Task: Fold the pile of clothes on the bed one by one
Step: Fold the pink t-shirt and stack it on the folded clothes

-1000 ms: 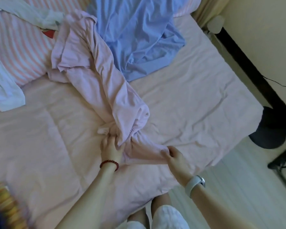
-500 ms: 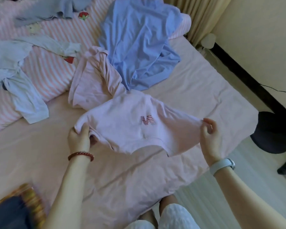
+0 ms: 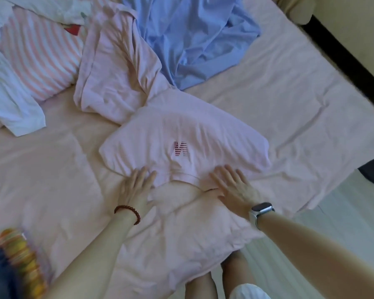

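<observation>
Both hands, left hand (image 3: 136, 186) and right hand (image 3: 233, 186), spread flat on light-pink cotton T-shirt (image 3: 181, 134) on bed (image 3: 289, 100); soft, light, floppy — pinch shoulders.

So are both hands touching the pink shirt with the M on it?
Touching. The head view shows the left hand and the right hand lying flat, fingers spread, on the near edge of the pink shirt, pressing it onto the bed.

Pink shirt (image 3: 181, 134) lies spread flat, logo up.
</observation>
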`<state>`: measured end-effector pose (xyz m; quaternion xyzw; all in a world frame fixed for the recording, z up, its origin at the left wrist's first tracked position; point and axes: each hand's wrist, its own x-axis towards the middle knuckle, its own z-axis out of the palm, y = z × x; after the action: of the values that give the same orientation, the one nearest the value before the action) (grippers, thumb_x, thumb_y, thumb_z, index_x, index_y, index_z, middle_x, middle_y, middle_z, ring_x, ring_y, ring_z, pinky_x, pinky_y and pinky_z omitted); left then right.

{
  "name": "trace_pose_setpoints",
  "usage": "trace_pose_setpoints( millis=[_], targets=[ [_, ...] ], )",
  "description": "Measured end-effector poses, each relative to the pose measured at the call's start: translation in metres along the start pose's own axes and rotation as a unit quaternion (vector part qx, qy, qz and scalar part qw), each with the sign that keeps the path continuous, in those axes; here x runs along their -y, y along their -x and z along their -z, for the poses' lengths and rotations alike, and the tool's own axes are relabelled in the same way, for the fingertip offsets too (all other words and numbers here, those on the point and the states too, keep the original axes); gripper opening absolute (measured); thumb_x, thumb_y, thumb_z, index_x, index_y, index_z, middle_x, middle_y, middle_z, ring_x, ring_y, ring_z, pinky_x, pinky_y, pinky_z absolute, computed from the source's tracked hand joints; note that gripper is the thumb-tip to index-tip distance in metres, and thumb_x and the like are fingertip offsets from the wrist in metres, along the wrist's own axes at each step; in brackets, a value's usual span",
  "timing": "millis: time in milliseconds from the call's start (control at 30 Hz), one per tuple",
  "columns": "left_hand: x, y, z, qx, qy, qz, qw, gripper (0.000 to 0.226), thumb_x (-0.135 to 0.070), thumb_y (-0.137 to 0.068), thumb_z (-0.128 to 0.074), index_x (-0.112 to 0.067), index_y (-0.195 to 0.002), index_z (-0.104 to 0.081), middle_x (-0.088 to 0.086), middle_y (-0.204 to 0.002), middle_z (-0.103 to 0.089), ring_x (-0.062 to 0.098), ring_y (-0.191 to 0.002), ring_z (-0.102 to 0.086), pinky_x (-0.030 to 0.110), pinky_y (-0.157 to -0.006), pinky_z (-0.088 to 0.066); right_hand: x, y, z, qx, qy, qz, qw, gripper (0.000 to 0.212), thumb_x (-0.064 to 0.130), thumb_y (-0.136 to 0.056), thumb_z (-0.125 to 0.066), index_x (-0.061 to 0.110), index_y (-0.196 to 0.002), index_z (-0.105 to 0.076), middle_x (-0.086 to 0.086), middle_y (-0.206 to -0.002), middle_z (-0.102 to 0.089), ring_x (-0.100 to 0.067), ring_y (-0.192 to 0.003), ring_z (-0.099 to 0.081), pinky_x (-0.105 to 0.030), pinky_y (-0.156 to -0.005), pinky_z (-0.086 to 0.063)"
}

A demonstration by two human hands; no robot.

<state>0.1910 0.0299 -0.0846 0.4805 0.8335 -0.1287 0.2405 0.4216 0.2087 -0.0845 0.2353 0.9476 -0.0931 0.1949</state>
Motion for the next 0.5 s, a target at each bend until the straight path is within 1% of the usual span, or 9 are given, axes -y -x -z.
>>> trace_pose_setpoints(
  millis=[33,100,133,200,233,300,333,400,500],
  targets=[
    [0.003,-0.008,-0.002,-0.017,-0.002,-0.011,1.0,0.09,-0.046,-0.069,-0.075,-0.028,-0.144,-0.029,0.005,-0.152,-0.025,0.025,-0.139,-0.026,0.045,-0.104,-0.032,-0.004,-0.009,-0.004,-0.009,0.007,0.013,1.0,0.079,0.035,-0.046,-0.088,0.018,-0.119,-0.063,-0.014,-0.119,-0.062,-0.037,-0.105,-0.062,-0.05,-0.083,-0.052],
    [0.01,-0.02,-0.003,-0.103,0.027,-0.04,0.993,0.065,-0.028,-0.051,-0.088,-0.021,-0.111,-0.065,0.007,-0.117,-0.063,0.026,-0.105,-0.06,0.042,-0.082,-0.046,-0.01,-0.022,-0.006,-0.044,0.021,0.034,0.998,0.054,0.031,-0.059,-0.076,0.02,-0.111,-0.067,-0.014,-0.112,-0.064,-0.037,-0.097,-0.063,-0.048,-0.078,-0.053],
    [0.013,-0.023,0.0,-0.143,0.028,-0.051,0.988,0.044,-0.02,-0.052,-0.086,-0.019,-0.093,-0.07,0.004,-0.097,-0.069,0.025,-0.088,-0.065,0.037,-0.077,-0.042,-0.012,-0.027,-0.004,-0.056,0.027,0.035,0.997,0.038,0.026,-0.066,-0.064,0.02,-0.103,-0.07,-0.012,-0.105,-0.065,-0.035,-0.091,-0.064,-0.045,-0.073,-0.054],
    [0.014,-0.023,0.017,-0.192,0.058,-0.044,0.979,0.011,-0.012,-0.067,-0.068,-0.017,-0.076,-0.069,0.004,-0.071,-0.069,0.026,-0.07,-0.065,0.035,-0.073,-0.031,-0.013,-0.032,0.008,-0.074,-0.005,0.007,0.997,0.032,0.016,-0.072,-0.044,0.016,-0.089,-0.071,-0.008,-0.092,-0.065,-0.032,-0.081,-0.063,-0.037,-0.065,-0.053],
    [0.013,-0.02,0.029,-0.204,0.105,-0.027,0.973,0.012,-0.01,-0.074,-0.058,-0.013,-0.078,-0.068,0.008,-0.068,-0.069,0.03,-0.069,-0.065,0.036,-0.072,-0.031,-0.013,-0.031,0.016,-0.074,-0.04,-0.012,0.996,0.031,0.014,-0.076,-0.042,0.014,-0.093,-0.069,-0.007,-0.094,-0.064,-0.032,-0.085,-0.062,-0.035,-0.067,-0.051],
    [0.011,-0.007,0.055,-0.21,0.209,0.03,0.955,0.016,-0.007,-0.089,-0.049,-0.004,-0.093,-0.064,0.016,-0.083,-0.069,0.037,-0.078,-0.062,0.035,-0.065,-0.032,-0.013,-0.024,0.036,-0.068,-0.103,-0.076,0.989,0.025,0.015,-0.09,-0.043,0.012,-0.109,-0.06,-0.006,-0.106,-0.061,-0.029,-0.1,-0.056,-0.035,-0.072,-0.043],
    [0.008,0.003,0.067,-0.216,0.248,0.049,0.943,0.016,-0.01,-0.093,-0.049,-0.002,-0.1,-0.06,0.017,-0.091,-0.068,0.037,-0.083,-0.06,0.032,-0.062,-0.031,-0.013,-0.016,0.047,-0.068,-0.148,-0.1,0.982,0.024,0.018,-0.094,-0.041,0.012,-0.111,-0.056,-0.006,-0.107,-0.061,-0.029,-0.1,-0.056,-0.035,-0.071,-0.039],
    [0.003,0.032,0.09,-0.241,0.286,0.054,0.926,0.02,-0.016,-0.095,-0.048,-0.002,-0.106,-0.055,0.017,-0.094,-0.064,0.037,-0.086,-0.058,0.032,-0.061,-0.029,-0.013,0.009,0.072,-0.101,-0.229,-0.128,0.96,0.022,0.021,-0.098,-0.039,0.01,-0.109,-0.055,-0.011,-0.099,-0.065,-0.033,-0.091,-0.058,-0.035,-0.065,-0.035],
    [-0.014,0.091,0.121,-0.28,0.322,0.036,0.904,0.021,-0.028,-0.092,-0.048,-0.009,-0.099,-0.055,0.011,-0.085,-0.061,0.032,-0.08,-0.057,0.03,-0.057,-0.032,-0.017,0.06,0.116,-0.158,-0.318,-0.107,0.929,0.019,0.021,-0.097,-0.044,0.009,-0.108,-0.053,-0.013,-0.086,-0.065,-0.034,-0.081,-0.06,-0.034,-0.063,-0.034]
  ],
)
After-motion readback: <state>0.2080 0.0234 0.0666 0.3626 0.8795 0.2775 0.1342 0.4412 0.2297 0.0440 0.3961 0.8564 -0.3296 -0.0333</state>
